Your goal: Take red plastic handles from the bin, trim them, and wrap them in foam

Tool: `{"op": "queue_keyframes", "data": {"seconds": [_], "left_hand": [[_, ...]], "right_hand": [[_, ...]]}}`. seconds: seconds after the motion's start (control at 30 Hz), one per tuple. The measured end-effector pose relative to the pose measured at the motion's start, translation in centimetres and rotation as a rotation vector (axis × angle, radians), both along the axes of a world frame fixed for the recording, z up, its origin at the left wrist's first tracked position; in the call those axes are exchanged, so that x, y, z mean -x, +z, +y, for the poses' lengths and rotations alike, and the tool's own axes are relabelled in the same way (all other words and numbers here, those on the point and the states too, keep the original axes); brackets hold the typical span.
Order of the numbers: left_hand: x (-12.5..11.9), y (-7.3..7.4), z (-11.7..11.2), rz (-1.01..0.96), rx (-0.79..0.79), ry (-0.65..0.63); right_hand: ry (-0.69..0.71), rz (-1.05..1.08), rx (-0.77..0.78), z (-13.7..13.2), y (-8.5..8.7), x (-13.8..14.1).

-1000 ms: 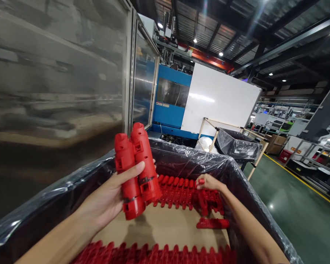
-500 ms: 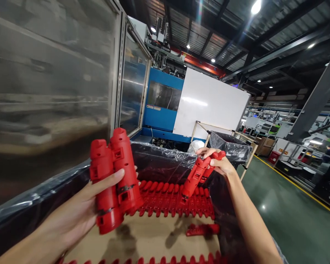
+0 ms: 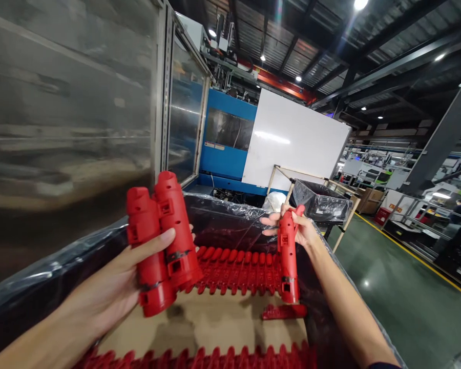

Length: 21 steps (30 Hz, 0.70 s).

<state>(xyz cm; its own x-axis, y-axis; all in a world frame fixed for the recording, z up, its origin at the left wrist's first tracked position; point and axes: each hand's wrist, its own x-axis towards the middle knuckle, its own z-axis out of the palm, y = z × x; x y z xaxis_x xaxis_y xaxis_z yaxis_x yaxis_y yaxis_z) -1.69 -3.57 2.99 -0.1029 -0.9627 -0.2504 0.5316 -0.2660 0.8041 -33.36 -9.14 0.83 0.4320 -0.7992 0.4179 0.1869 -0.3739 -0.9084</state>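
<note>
My left hand (image 3: 111, 292) clamps two red tubes (image 3: 159, 241) side by side; my right-hand fingers (image 3: 292, 225) pinch a third tube (image 3: 288, 256) upright above the box's (image 3: 200, 323) far-right corner. Stiff, light, smooth plastic; best gripped mid-barrel.

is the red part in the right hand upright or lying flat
Upright. The single red plastic tubular part stands nearly vertical in the right hand, gripped near its top, its lower end hanging above the cardboard sheet.
</note>
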Motion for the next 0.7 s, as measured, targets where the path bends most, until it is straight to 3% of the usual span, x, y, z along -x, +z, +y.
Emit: {"op": "queue_keyframes", "data": {"seconds": [0.13, 0.27, 0.4, 0.5, 0.6, 0.7], "left_hand": [[0.0, 0.0, -0.1, -0.007, 0.020, 0.053], [0.0, 0.0, -0.2, 0.026, 0.005, 0.034], [0.2, 0.2, -0.1, 0.000, 0.006, 0.052], [0.2, 0.2, 0.1, -0.042, 0.013, 0.031], [0.0, 0.2, 0.2, -0.075, 0.011, 0.012], [-0.1, -0.1, 0.0, -0.083, 0.016, 0.008]], "right_hand": [[-0.049, 0.255, -0.160, -2.5, -4.2, 0.3], [-0.090, 0.766, -0.303, -3.8, -10.0, 0.0], [-0.205, 1.215, -0.324, -3.2, -17.0, -1.5], [-0.235, 1.382, -0.265, -1.8, -21.2, -2.4], [-0.230, 1.416, -0.178, -0.6, -23.3, -2.4], [-0.240, 1.352, -0.093, -0.6, -22.9, -1.6]]}}
